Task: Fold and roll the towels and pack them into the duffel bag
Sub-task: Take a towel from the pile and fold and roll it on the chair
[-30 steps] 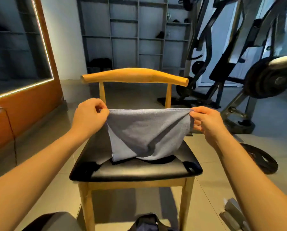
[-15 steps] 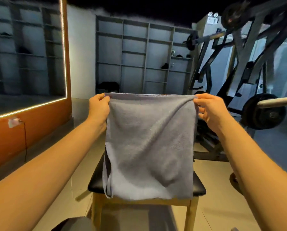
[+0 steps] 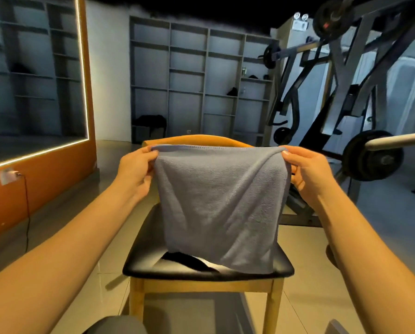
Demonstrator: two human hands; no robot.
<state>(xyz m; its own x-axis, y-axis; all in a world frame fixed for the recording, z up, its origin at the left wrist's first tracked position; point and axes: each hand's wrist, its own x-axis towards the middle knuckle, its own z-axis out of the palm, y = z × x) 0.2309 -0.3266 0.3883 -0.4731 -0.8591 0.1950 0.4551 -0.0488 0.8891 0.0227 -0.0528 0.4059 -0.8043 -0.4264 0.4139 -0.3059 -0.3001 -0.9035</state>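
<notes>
I see my left hand [image 3: 136, 171] and right hand [image 3: 306, 173] each pinching a top corner of the grey towel [image 3: 219, 203]; it hangs between them above the chair [image 3: 208, 271], its lower edge touching the seat.

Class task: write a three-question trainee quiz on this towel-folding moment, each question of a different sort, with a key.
1. True or false: the left hand and the right hand each pinch a top corner of the towel.
2. The towel hangs over the seat of: A) a chair B) a sofa C) a stool.
3. Fill in: the bar at the right carries a weight ___.
Key: 1 true; 2 A; 3 plate.
</notes>
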